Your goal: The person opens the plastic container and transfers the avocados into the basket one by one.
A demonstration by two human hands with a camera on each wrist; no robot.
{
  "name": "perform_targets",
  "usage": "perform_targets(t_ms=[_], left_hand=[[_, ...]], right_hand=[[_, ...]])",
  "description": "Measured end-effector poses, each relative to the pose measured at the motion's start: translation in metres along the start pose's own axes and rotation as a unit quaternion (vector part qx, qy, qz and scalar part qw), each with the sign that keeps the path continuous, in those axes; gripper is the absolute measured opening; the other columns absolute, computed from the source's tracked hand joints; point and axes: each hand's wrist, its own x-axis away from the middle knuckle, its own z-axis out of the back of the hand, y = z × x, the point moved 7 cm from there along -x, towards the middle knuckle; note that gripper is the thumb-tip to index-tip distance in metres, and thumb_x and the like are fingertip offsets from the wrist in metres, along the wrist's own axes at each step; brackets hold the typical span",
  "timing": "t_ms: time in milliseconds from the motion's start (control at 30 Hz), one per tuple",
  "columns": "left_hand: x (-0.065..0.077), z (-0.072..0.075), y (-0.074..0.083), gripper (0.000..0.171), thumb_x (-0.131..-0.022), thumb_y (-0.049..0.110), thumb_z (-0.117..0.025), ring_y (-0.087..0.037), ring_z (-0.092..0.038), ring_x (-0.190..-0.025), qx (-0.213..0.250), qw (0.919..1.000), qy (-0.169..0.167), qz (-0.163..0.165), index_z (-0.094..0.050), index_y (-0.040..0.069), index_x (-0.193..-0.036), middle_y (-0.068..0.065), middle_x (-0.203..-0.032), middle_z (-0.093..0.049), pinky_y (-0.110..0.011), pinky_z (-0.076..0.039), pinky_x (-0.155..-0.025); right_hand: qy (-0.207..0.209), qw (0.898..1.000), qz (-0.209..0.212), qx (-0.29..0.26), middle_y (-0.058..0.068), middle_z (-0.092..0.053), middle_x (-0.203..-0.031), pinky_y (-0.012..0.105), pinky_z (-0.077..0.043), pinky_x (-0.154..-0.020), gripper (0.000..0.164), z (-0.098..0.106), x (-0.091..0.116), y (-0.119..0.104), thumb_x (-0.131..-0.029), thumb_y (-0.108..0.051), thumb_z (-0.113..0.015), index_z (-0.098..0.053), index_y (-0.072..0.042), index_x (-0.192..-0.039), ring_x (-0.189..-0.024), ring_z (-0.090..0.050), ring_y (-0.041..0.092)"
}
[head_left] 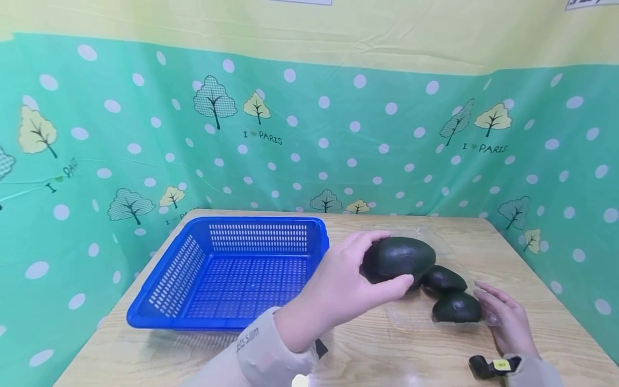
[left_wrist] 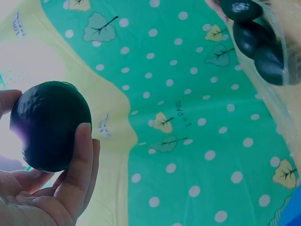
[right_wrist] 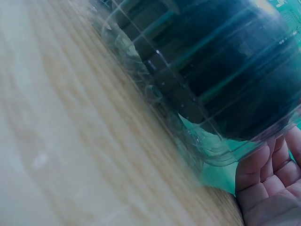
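My left hand (head_left: 345, 287) holds a dark green avocado (head_left: 403, 258) above a clear plastic box (head_left: 406, 317), thumb on its near side and fingers over the far side. The left wrist view shows the same avocado (left_wrist: 51, 125) gripped between fingers and thumb. Two more avocados (head_left: 444, 280) (head_left: 456, 307) lie in the box; a third dark one is partly hidden behind the held fruit. At the box's right side is my right hand (head_left: 508, 317), its fingers (right_wrist: 254, 165) touching the clear wall in the right wrist view.
A blue plastic basket (head_left: 242, 324) with slotted walls stands on the left of the wooden table (head_left: 377, 355); no fruit shows inside it. A clear lid-like sheet (head_left: 425, 236) lies behind the avocados. Patterned green and yellow cloth (head_left: 300, 123) hangs around the table.
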Motion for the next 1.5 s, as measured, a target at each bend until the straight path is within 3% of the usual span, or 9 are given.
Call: perform_targets(t_ms=[200, 433, 567, 867, 1100, 1200, 1300, 1500], left_hand=[[0.001, 0.011, -0.001, 0.056, -0.081, 0.039, -0.078, -0.010, -0.064, -0.099, -0.008, 0.9999, -0.002, -0.010, -0.061, 0.017, -0.130, 0.000, -0.118, -0.068, -0.019, -0.053, -0.076], [0.000, 0.016, -0.010, 0.053, -0.081, 0.038, -0.078, -0.008, -0.064, -0.094, 0.018, 0.9994, -0.026, -0.014, -0.063, 0.018, -0.127, 0.002, -0.116, -0.069, -0.019, -0.054, -0.074], [-0.002, 0.018, -0.021, 0.049, -0.080, 0.036, -0.078, -0.011, -0.064, -0.092, 0.044, 0.9981, -0.044, -0.005, -0.065, 0.018, -0.123, 0.003, -0.112, -0.071, -0.020, -0.055, -0.070], [-0.015, 0.028, -0.050, 0.046, -0.081, 0.038, -0.077, -0.010, -0.062, -0.095, 0.025, 0.9974, -0.059, 0.033, -0.065, 0.020, -0.123, 0.006, -0.110, -0.068, -0.025, -0.056, -0.071], [-0.023, 0.039, -0.074, 0.047, -0.083, 0.039, -0.075, -0.012, -0.062, -0.095, 0.002, 0.9970, -0.070, 0.034, -0.064, 0.020, -0.125, 0.003, -0.109, -0.068, -0.029, -0.055, -0.075], [-0.026, 0.043, -0.087, 0.045, -0.085, 0.038, -0.074, -0.013, -0.062, -0.093, -0.010, 0.9966, -0.077, 0.029, -0.064, 0.018, -0.125, 0.002, -0.109, -0.069, -0.030, -0.054, -0.076], [-0.027, 0.045, -0.097, 0.044, -0.086, 0.039, -0.073, -0.013, -0.062, -0.093, -0.013, 0.9956, -0.084, 0.041, -0.065, 0.018, -0.123, 0.002, -0.107, -0.070, -0.030, -0.054, -0.076], [-0.029, 0.047, -0.111, 0.044, -0.084, 0.045, -0.074, -0.014, -0.063, -0.091, -0.020, 0.9911, -0.103, 0.083, -0.067, 0.020, -0.120, 0.003, -0.103, -0.070, -0.031, -0.054, -0.073]], right_hand=[[-0.008, 1.000, 0.001, -0.001, -0.014, -0.062, -0.074, 0.017, -0.037, -0.047, 0.022, -0.002, -0.001, -0.002, -0.096, -0.014, -0.064, -0.077, -0.031, -0.098, -0.055, -0.045, 0.000], [-0.003, 1.000, -0.009, 0.003, -0.016, -0.067, -0.083, 0.018, -0.037, -0.048, 0.023, -0.002, -0.001, 0.001, -0.096, -0.014, -0.064, -0.078, -0.033, -0.100, -0.055, -0.045, 0.001], [-0.008, 1.000, -0.005, 0.000, -0.016, -0.068, -0.085, 0.016, -0.037, -0.046, 0.025, -0.003, -0.001, 0.001, -0.096, -0.013, -0.064, -0.078, -0.032, -0.101, -0.054, -0.044, -0.001], [-0.017, 1.000, 0.009, 0.002, -0.017, -0.072, -0.089, 0.015, -0.038, -0.046, 0.026, -0.001, 0.001, 0.000, -0.097, -0.012, -0.063, -0.077, -0.032, -0.107, -0.062, -0.052, -0.002], [-0.035, 0.999, 0.000, -0.009, -0.023, -0.072, -0.102, 0.011, -0.052, -0.073, 0.029, -0.001, 0.000, 0.002, -0.097, -0.014, -0.063, -0.067, -0.028, -0.122, -0.093, -0.067, -0.007], [-0.039, 0.999, 0.001, -0.010, -0.022, -0.073, -0.103, 0.012, -0.048, -0.064, 0.030, -0.002, -0.001, 0.002, -0.097, -0.012, -0.062, -0.068, -0.028, -0.122, -0.094, -0.067, -0.007], [-0.043, 0.999, 0.004, -0.007, -0.022, -0.072, -0.103, 0.012, -0.048, -0.064, 0.030, -0.003, -0.002, 0.002, -0.097, -0.013, -0.063, -0.068, -0.026, -0.123, -0.094, -0.067, -0.007], [-0.053, 0.999, 0.011, -0.008, -0.021, -0.072, -0.105, 0.012, -0.053, -0.077, 0.031, -0.004, -0.001, 0.003, -0.097, -0.013, -0.062, -0.066, -0.023, -0.127, -0.096, -0.067, -0.007]])
